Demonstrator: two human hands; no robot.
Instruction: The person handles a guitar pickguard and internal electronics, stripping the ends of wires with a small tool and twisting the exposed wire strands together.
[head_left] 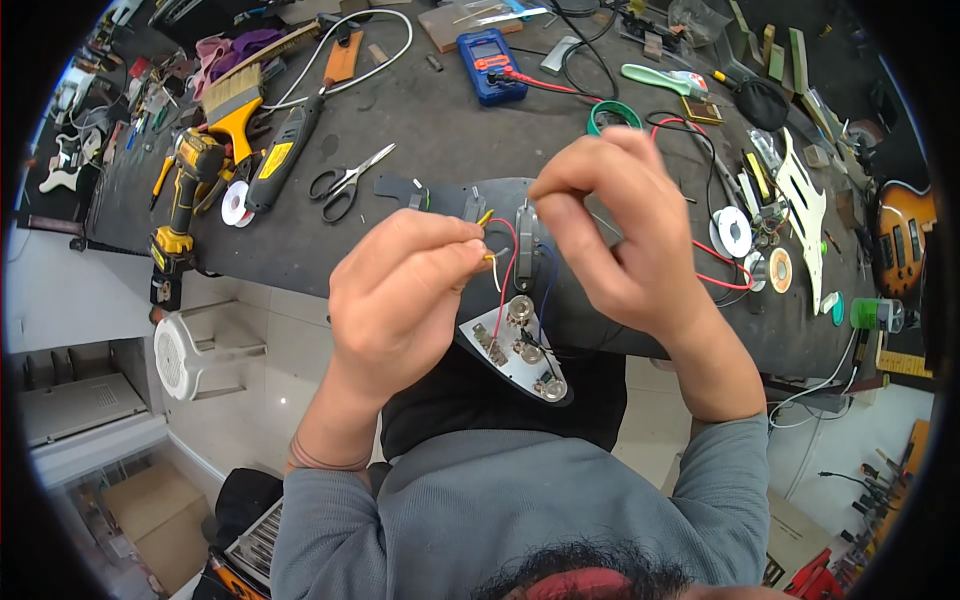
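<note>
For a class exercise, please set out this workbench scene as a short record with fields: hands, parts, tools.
Left hand: left hand pinches a thin yellow strand, apparently wire
Right hand: right hand raised, fingers curled toward the thumb; anything held cannot be made out
Wired part: metal plate with three round components, between the forearms
Wires: red wire and blue wire run to the plate's area
Scissors: scissors lie blades apart, beyond the left hand
Meter: blue meter toward the bench's far side
</note>
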